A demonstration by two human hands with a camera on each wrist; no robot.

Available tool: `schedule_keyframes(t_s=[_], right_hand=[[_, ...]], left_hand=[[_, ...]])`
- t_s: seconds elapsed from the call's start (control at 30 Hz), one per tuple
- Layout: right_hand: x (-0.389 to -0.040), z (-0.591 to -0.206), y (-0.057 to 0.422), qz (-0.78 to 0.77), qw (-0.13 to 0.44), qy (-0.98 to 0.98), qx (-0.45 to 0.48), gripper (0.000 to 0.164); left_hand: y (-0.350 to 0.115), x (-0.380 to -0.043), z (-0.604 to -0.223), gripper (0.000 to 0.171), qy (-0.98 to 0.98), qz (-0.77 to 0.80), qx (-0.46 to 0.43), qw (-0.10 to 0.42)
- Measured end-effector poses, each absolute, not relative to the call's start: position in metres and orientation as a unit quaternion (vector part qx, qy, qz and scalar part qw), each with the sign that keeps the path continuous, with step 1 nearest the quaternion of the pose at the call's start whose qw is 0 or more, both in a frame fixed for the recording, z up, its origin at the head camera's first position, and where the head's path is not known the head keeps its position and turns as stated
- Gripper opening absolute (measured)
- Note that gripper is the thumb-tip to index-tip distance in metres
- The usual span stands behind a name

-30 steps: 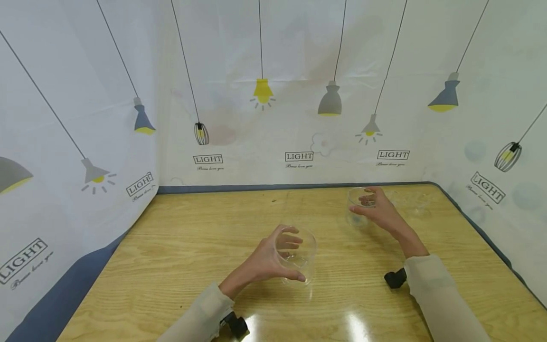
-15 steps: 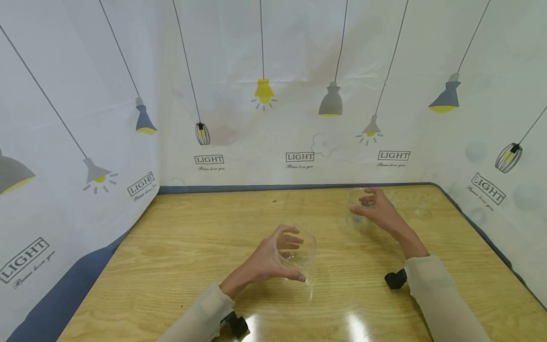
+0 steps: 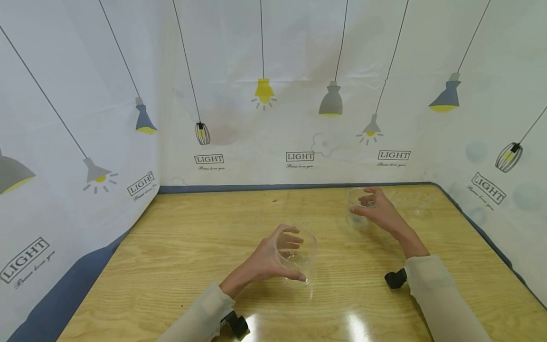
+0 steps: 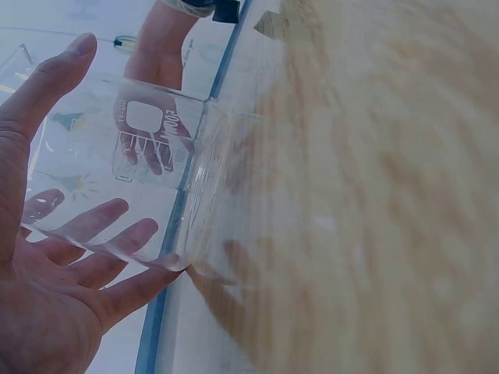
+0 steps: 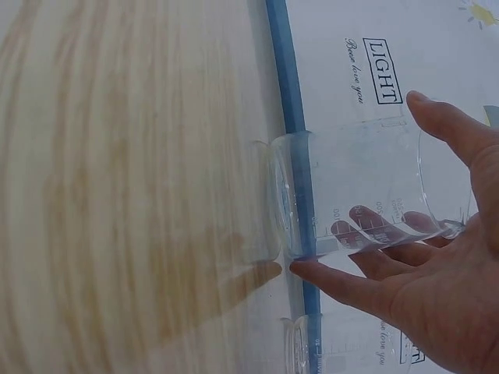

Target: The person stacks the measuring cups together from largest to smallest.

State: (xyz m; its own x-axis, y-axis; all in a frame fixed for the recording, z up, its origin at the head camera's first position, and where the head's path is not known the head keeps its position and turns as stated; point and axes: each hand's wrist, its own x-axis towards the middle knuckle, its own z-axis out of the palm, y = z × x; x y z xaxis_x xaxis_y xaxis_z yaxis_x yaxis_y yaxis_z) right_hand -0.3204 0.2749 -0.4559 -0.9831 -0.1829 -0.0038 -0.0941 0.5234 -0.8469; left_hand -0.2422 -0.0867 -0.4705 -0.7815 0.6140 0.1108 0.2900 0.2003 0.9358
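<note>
A large clear glass beaker (image 3: pixel 309 267) with white printed markings stands upright on the table, near the middle. My left hand (image 3: pixel 266 259) holds it from the left, thumb on the near side and fingers round the far side. In the left wrist view, the beaker (image 4: pixel 140 170) has its base at the tabletop. Farther back and to the right, my right hand (image 3: pixel 380 213) grips a smaller clear glass beaker (image 3: pixel 356 219) from its right side. Graduation marks show on this beaker (image 5: pixel 343 175) in the right wrist view, where its base is at the table surface.
Several more clear glass vessels (image 3: pixel 418 202) stand at the back right, faint against the wood. One such beaker (image 5: pixel 355 347) shows beside my right hand in the right wrist view. A printed curtain (image 3: pixel 256 133) borders the wooden table (image 3: pixel 205 237) at the back and sides.
</note>
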Motion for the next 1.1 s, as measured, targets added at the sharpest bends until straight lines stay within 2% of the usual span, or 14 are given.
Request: schedule_keyframes(t_s=[0.6,1.1], right_hand=[[-0.3170,-0.4492,0.2695,-0.478,0.041,0.874,-0.080,0.102],[-0.3167,-0.4491,0.2669,-0.467,0.046,0.879,-0.085,0.101]], left_hand=[[-0.0873,-0.2447,-0.4723,0.102,0.760,0.558,0.302,0.143],[-0.0876,-0.2451,-0.4720,0.109,0.758,0.557,0.306,0.143]])
